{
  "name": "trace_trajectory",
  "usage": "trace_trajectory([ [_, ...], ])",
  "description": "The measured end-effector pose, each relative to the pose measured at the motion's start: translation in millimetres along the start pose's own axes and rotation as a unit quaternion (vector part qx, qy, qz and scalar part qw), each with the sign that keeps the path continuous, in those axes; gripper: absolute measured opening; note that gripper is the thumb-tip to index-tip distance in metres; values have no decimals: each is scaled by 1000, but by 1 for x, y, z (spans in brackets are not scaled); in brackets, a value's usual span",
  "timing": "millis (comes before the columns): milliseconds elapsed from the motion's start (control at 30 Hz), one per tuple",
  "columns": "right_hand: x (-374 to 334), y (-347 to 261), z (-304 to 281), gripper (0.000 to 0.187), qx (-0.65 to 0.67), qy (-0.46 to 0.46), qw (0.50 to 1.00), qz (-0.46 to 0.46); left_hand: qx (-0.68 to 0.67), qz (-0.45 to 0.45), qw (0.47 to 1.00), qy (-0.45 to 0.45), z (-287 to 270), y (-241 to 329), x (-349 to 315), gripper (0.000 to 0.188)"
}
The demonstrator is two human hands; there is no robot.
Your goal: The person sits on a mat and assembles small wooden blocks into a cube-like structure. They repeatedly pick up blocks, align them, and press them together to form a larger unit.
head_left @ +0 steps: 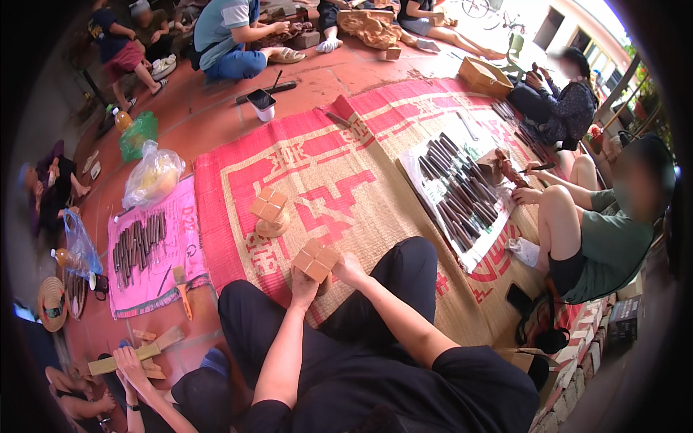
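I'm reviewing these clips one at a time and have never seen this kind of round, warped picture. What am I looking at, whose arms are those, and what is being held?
This is one view from a fisheye camera worn on a person's head, looking down, so straight edges curve. The two bare forearms rising from the bottom are the wearer's own. The left hand and right hand together hold a small wooden block over a red and tan woven mat. A similar second block stands on the mat farther out. Dark carving tools lie on a white sheet beside another seated person.
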State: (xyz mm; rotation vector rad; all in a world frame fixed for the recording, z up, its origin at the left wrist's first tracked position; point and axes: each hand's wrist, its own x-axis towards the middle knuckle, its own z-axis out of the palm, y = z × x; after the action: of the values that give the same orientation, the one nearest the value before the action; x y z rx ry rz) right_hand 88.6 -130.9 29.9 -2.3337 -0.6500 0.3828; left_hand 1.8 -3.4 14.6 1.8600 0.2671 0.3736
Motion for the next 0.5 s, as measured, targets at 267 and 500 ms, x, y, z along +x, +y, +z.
trace_trajectory([
  [267, 0, 12, 17, 19, -145, -27, 988, 39, 140, 73, 987, -6, 4, -19, 2, 49],
  [500, -10, -24, -23, 21, 113, -28, 990, 77, 95, 37, 995, 7, 1, 7, -2, 43],
])
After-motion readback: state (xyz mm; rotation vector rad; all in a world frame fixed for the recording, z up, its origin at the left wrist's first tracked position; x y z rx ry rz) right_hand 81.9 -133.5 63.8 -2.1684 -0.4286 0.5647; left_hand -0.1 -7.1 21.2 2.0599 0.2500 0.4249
